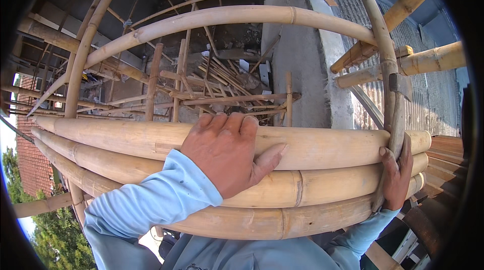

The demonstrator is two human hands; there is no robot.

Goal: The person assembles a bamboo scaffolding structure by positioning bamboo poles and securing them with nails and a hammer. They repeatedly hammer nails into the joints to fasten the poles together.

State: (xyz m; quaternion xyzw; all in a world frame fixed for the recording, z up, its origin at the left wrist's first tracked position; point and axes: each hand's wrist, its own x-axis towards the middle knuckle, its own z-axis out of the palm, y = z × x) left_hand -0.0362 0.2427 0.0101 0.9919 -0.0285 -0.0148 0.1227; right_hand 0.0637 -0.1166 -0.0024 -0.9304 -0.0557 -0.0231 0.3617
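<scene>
Three thick bamboo poles lie side by side across in front of my body. My left hand (222,144) is closed over the farthest bamboo pole (322,145); its fingers curl over the far edge and the thumb stretches along the top. At the right ends of the poles, my right hand (397,176) wraps round the wooden handle of a hatchet (401,87). Its metal head points up and away, in front of an upright bamboo post (375,15). The handle's lower end reaches down over the nearer poles.
A bamboo rail (242,15) crosses ahead, joined to a left post (93,38). Far below lie loose sticks (227,76) beside a concrete wall (297,68). Corrugated sheeting (428,103) and more bamboo (418,63) stand right; a tiled roof (33,154) and a tree (65,240) are left.
</scene>
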